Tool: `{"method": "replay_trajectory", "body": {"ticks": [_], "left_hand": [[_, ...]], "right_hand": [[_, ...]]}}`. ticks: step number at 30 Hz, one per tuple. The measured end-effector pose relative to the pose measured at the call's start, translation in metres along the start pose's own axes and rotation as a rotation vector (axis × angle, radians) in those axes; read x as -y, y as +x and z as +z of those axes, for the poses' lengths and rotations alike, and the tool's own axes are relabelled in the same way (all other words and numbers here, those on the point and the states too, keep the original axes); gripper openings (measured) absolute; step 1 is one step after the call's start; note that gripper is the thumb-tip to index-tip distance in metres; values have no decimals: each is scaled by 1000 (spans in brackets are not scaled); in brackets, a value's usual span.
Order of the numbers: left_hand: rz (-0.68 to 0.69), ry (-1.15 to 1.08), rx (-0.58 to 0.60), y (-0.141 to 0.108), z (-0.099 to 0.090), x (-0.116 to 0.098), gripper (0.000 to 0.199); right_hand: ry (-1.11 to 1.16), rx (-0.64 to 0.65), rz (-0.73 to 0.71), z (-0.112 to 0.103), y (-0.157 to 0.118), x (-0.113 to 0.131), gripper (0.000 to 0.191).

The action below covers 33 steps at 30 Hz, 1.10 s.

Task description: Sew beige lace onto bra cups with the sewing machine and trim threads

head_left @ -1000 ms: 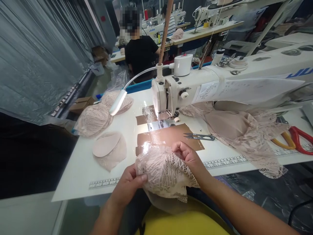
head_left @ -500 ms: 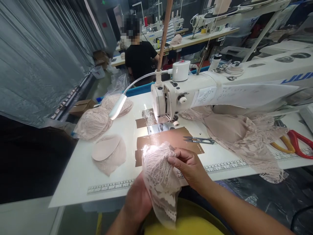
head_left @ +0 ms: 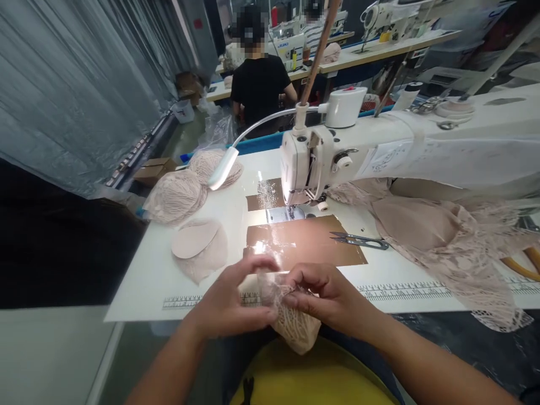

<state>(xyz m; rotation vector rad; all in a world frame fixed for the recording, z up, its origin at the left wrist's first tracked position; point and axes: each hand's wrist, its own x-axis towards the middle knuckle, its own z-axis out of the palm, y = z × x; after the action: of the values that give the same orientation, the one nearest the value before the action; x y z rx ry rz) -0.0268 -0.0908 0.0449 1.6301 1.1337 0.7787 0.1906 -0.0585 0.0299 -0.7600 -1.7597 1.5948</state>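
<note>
A pale pink lace cup [head_left: 298, 329] hangs over the front edge of the sewing table, its lower end tapering to a rounded point. My right hand [head_left: 327, 292] pinches its upper edge between thumb and fingers. Beside it, my left hand [head_left: 230, 298] is curved with thumb and fingers apart, the thumb tip close to the lace; whether it touches cannot be made out. Beyond both hands stands the sewing machine head [head_left: 301, 169], its lamp [head_left: 223, 169] lit. Thread snips [head_left: 358, 241] lie on the brown taped patch [head_left: 304, 242] right of the needle area.
Rounded lace cups [head_left: 177, 197] and a flat beige cup piece [head_left: 198, 247] lie on the left. A heap of lace garment [head_left: 430, 230] covers the right side, near orange-handled scissors [head_left: 523, 264]. A printed ruler [head_left: 405, 291] runs along the front edge. Another person [head_left: 261, 87] sits ahead.
The lace cup has been turned and drawn down towards me, over the table edge. My left hand has come from beneath it to its left side, fingers spread. The view has shifted left.
</note>
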Motion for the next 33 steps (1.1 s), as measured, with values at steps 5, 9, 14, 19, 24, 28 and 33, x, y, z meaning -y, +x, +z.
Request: {"method": "replay_trajectory", "body": {"ticks": [5, 9, 14, 19, 24, 28, 33], "left_hand": [[-101, -106, 171, 12, 14, 6, 21], [-102, -159, 156, 14, 15, 6, 21], [-116, -157, 130, 21, 9, -2, 25], [-136, -175, 143, 32, 8, -1, 25], [-198, -315, 212, 44, 9, 7, 28], [-206, -397, 224, 51, 8, 9, 25], [-198, -446, 180, 57, 14, 10, 27]], "right_hand": [[-222, -157, -139, 3, 1, 1, 18], [-286, -279, -138, 3, 4, 0, 17], [-356, -319, -98, 2, 9, -1, 18], [-394, -338, -116, -2, 11, 0, 18], [-444, -363, -123, -8, 12, -1, 18], [-454, -353, -142, -12, 14, -4, 17], [-401, -333, -94, -17, 16, -3, 16]]}}
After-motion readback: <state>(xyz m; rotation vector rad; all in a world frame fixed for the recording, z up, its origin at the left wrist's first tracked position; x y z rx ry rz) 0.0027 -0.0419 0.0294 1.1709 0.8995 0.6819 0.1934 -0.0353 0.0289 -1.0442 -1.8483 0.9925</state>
